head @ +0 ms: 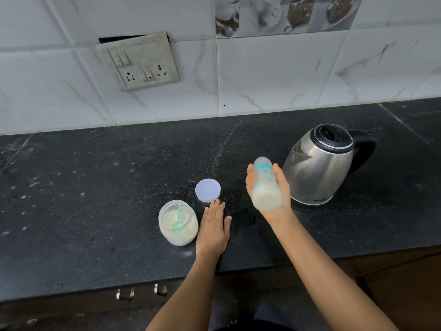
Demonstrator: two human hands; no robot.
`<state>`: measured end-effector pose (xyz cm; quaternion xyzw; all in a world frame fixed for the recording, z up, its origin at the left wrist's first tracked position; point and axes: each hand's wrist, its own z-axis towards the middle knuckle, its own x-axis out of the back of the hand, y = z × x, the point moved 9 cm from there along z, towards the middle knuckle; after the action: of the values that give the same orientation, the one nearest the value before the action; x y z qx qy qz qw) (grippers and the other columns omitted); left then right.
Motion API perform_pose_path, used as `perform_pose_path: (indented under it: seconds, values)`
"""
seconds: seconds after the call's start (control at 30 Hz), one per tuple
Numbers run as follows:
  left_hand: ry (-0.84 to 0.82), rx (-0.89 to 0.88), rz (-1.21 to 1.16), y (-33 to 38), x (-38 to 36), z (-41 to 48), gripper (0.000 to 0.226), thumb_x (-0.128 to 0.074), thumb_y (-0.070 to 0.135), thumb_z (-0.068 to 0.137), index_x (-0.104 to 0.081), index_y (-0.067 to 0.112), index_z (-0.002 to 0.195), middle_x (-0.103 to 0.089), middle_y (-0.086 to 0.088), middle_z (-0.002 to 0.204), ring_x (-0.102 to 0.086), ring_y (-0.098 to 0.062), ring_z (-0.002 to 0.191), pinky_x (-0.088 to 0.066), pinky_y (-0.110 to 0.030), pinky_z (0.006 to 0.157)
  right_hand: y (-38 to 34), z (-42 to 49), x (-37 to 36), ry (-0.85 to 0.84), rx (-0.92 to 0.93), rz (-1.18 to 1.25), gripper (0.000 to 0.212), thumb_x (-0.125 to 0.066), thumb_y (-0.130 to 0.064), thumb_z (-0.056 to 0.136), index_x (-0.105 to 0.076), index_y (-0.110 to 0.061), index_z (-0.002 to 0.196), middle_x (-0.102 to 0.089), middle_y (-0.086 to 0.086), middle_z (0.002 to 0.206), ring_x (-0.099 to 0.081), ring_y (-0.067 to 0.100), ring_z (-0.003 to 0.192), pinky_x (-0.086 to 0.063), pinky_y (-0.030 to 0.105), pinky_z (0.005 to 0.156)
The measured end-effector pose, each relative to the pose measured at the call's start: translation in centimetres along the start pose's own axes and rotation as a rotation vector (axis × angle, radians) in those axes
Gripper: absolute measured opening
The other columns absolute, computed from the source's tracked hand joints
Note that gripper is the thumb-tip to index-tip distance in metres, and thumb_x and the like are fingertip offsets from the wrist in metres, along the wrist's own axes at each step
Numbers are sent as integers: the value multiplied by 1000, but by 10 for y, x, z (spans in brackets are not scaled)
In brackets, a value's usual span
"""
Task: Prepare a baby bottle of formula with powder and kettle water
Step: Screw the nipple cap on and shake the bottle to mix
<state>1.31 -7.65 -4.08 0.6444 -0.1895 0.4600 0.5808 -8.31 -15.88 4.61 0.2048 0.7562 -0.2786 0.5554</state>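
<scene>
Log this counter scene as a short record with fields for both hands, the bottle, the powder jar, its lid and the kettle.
left hand: flat on the counter, between jar and bottle, holding nothing
right hand: grips the baby bottle above the counter
baby bottle: tilted, blurred, milky liquid inside
powder jar: open, green scoop resting in the powder
jar lid: lying off the jar, by the left fingertips
kettle: upright at right, lid closed
</scene>
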Motion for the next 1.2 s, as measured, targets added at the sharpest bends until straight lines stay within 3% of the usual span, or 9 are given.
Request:
perform_pose_path:
  seconds: [0.07,0.2,0.33,0.47,0.6,0.77,0.9,1.03,1.2]
  values:
    - [-6,1,-1,0,0,1,47,-36,31,103,-34,15,148,-25,-2,159,-13,-13,149,3,-22,118,-1,2,13,36,-11,87,74,-80,-26,72,-47,-15,138,-65,13,100,-68,25,77,-60,35,67]
    - [-2,-2,-2,0,0,0,47,-36,31,103,-34,16,148,-25,-2,159,-13,-12,148,2,-23,119,-1,-5,14,65,6,-102,70,-77,-25,73,-46,-22,136,-62,14,99,-63,22,67,-56,30,57]
    - [-7,0,8,-1,-1,0,48,-35,32,103,-33,16,148,-24,-1,159,-13,-12,149,0,-24,120,3,-6,15,58,28,355,55,-77,-18,73,-53,-7,122,-65,18,96,-67,29,80,-60,42,66]
    - [-8,3,9,-2,-2,0,48,-35,33,103,-33,17,148,-24,-1,159,-13,-12,149,2,-23,119,8,-12,-2,-20,-40,-9,64,-79,-23,74,-44,-14,128,-61,14,101,-62,21,70,-55,29,61]
    - [-18,12,13,-4,-4,1,48,-34,34,103,-32,18,148,-23,0,159,-12,-13,149,-1,-25,120,-6,-7,-6,14,81,195,85,-93,-6,46,-53,-6,121,-66,17,99,-70,30,79,-59,40,65]
    - [-17,10,11,-4,-5,1,47,-35,34,103,-33,18,148,-24,0,159,-12,-12,149,-1,-25,121,-4,-10,-15,-65,22,-178,62,-78,-28,72,-53,-14,127,-62,11,100,-62,19,67,-55,29,57]
    - [-17,7,15,-4,-4,1,47,-35,33,103,-33,17,148,-24,-1,159,-12,-13,149,-2,-26,121,-12,-8,-6,46,116,101,56,-75,-27,74,-54,-6,121,-64,14,99,-68,25,79,-59,36,65]
    - [-19,9,10,-4,-4,0,48,-35,34,103,-33,18,148,-24,-1,159,-13,-12,149,-3,-27,122,-3,-7,-5,1,29,-132,65,-79,-25,69,-48,-11,124,-61,12,100,-63,22,69,-57,31,60]
    - [-33,16,13,-5,-5,1,48,-33,34,104,-32,19,149,-22,0,160,-11,-13,149,-2,-27,122,-2,-8,8,51,33,99,57,-78,-21,70,-54,-4,118,-65,15,95,-68,26,76,-59,35,66]
